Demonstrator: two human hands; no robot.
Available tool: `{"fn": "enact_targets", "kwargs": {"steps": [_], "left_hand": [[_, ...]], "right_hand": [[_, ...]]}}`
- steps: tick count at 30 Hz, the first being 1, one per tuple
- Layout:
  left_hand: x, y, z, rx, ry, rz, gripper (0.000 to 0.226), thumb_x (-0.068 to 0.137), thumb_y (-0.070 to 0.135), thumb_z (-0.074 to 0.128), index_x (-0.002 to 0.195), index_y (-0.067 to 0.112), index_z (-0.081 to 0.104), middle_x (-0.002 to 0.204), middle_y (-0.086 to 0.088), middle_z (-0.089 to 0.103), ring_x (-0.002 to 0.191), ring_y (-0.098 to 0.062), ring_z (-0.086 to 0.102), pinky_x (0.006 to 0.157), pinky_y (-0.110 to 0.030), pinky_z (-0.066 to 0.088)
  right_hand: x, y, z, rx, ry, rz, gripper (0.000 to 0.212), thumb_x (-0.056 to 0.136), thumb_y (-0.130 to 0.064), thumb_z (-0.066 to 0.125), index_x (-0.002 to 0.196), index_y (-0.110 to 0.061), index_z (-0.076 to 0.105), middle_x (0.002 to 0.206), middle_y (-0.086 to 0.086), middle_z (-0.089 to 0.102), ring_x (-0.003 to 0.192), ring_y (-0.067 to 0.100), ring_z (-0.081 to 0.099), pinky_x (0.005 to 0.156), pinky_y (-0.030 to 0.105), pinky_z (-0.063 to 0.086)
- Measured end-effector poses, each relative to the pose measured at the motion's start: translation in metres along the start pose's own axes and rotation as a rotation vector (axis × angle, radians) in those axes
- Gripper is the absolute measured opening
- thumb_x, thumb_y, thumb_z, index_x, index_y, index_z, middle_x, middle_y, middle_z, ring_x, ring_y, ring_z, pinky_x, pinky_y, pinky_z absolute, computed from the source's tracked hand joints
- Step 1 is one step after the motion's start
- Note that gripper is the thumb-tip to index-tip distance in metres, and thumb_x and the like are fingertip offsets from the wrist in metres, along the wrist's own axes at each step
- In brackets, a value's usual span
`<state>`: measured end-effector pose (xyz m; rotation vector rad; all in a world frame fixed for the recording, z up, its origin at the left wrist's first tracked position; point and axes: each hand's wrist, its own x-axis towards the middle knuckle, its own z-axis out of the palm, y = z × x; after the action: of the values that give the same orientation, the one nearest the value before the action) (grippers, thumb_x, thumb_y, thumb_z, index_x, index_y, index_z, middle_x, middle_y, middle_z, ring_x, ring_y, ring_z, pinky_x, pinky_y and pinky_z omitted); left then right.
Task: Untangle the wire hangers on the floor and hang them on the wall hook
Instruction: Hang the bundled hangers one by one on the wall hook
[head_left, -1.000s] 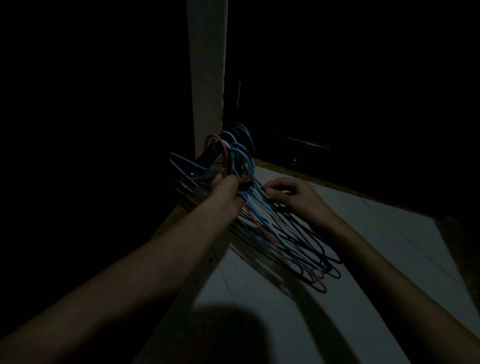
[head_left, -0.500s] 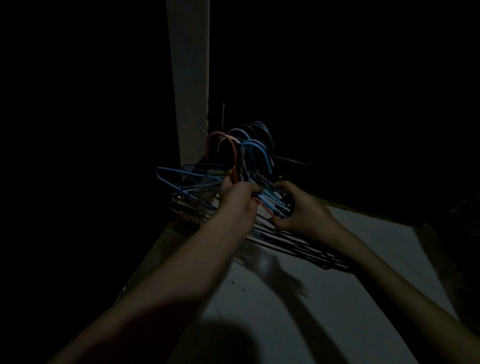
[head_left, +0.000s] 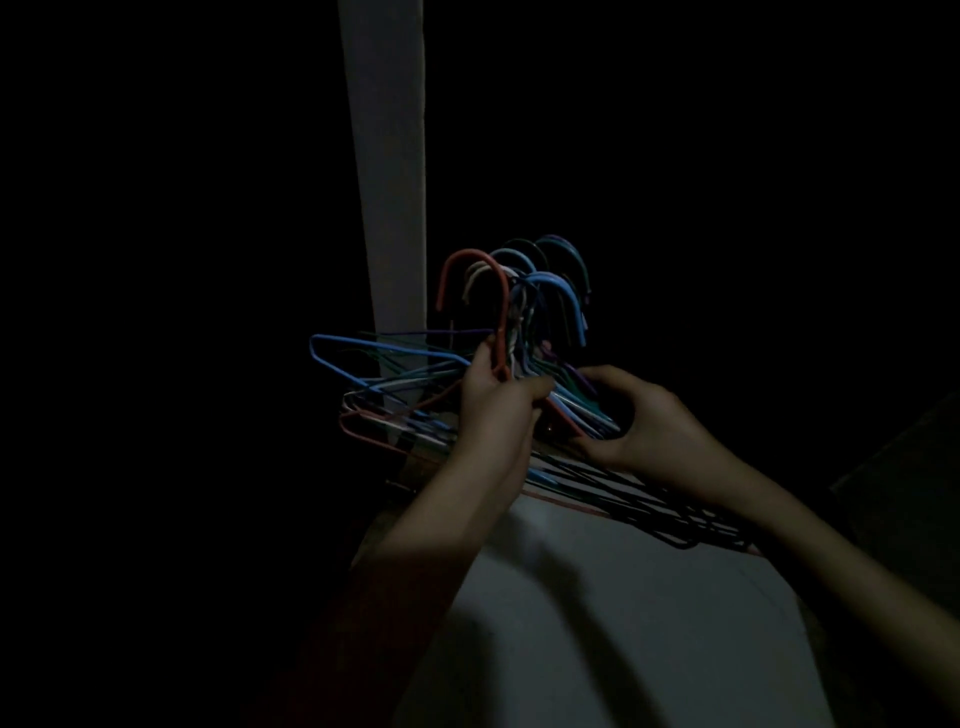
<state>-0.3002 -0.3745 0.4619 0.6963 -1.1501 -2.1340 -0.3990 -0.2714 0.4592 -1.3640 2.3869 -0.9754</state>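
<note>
Since only the head view exists, notes follow it alone. Hangers (head_left: 519, 395), a mixed-colour bundle, sit at centre frame, raised off the pale floor (head_left: 623, 623), hooks pointing to 12 o'clock. Left hand (head_left: 493, 405) grips the gathered necks, likely to keep the hooks aligned. Right hand (head_left: 644, 421), at 3 o'clock of it, curls round the shoulder wires, steadying the fanned bodies. Wall hook not visible; too dark.

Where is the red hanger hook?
In the head view, the red hook sticks up at the left of the bunched hooks, just above the left hand, beside the pale wall strip.
</note>
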Motion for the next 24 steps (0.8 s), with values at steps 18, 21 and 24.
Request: {"fn": "enact_targets", "kwargs": {"steps": [18, 21, 24], "left_hand": [[-0.189, 0.437, 0.213, -0.131, -0.054, 0.255, 0.062, 0.085, -0.012, 0.055, 0.14, 0.013, 0.04, 0.128, -0.012, 0.058, 0.101, -0.016, 0.065, 0.079, -0.02, 0.055], [-0.237, 0.474, 0.223, -0.144, -0.059, 0.34, 0.061, 0.085, -0.011, 0.056, 0.139, 0.011, 0.041, 0.126, -0.014, 0.06, 0.103, -0.018, 0.065, 0.08, -0.021, 0.055], [-0.291, 0.496, 0.224, -0.119, -0.065, 0.431, 0.053, 0.084, -0.012, 0.056, 0.132, 0.011, 0.048, 0.112, -0.013, 0.066, 0.099, -0.021, 0.066, 0.083, -0.024, 0.054]], "right_hand": [[-0.018, -0.378, -0.391, -0.059, -0.072, -0.214, 0.062, 0.071, -0.012, 0.075, 0.128, -0.025, 0.053, 0.099, -0.021, 0.059, 0.088, -0.009, 0.059, 0.085, 0.006, 0.045], [-0.042, -0.424, -0.422, -0.018, -0.08, -0.282, 0.06, 0.071, -0.01, 0.073, 0.125, -0.026, 0.054, 0.098, -0.016, 0.063, 0.087, -0.004, 0.062, 0.084, 0.012, 0.048], [-0.066, -0.456, -0.434, 0.045, -0.15, -0.379, 0.056, 0.072, -0.005, 0.071, 0.122, -0.023, 0.055, 0.099, -0.012, 0.066, 0.09, 0.001, 0.064, 0.086, 0.018, 0.049]]}}
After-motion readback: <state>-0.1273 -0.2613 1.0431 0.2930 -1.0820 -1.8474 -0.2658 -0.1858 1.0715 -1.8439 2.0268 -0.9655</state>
